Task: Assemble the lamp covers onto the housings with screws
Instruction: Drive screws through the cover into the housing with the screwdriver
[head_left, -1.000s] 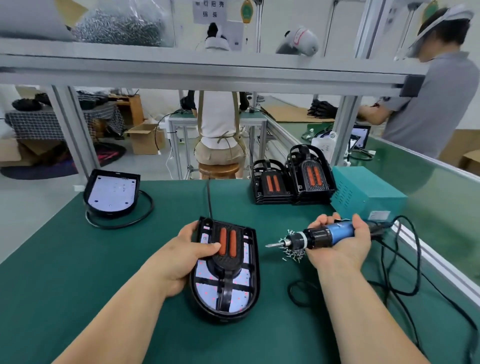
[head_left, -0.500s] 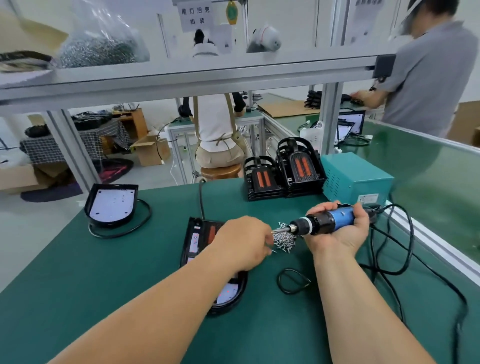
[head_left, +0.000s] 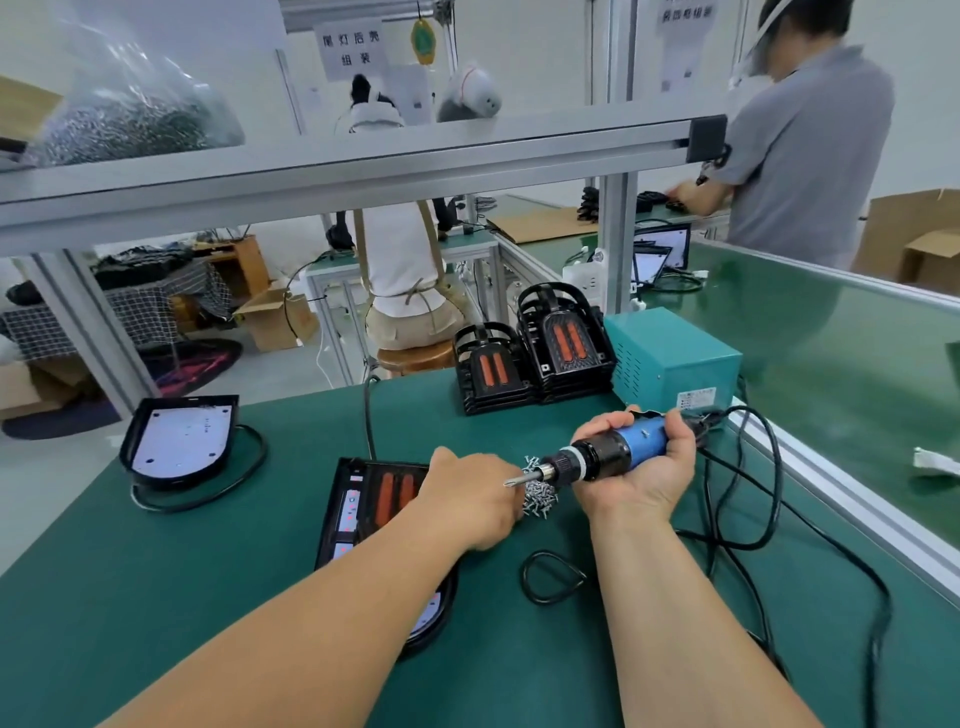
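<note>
A black lamp housing with its cover (head_left: 374, 499), showing two orange strips, lies on the green mat, partly hidden by my left forearm. My left hand (head_left: 470, 499) reaches across it, knuckles up and fingers curled down into a small pile of silver screws (head_left: 540, 493); whether a screw is pinched is hidden. My right hand (head_left: 644, 467) grips a blue and black electric screwdriver (head_left: 608, 452), held level with its bit pointing left just above the screws.
A bare housing (head_left: 179, 441) with a cable lies at the left. Stacks of black covers (head_left: 535, 358) and a teal power box (head_left: 675, 358) stand behind. The screwdriver's black cables (head_left: 748, 525) loop to the right. Other people work beyond the bench frame.
My left hand left the lamp cover and moved right to the screw pile. The screwdriver stayed in my right hand, and the view shifted slightly downward.
</note>
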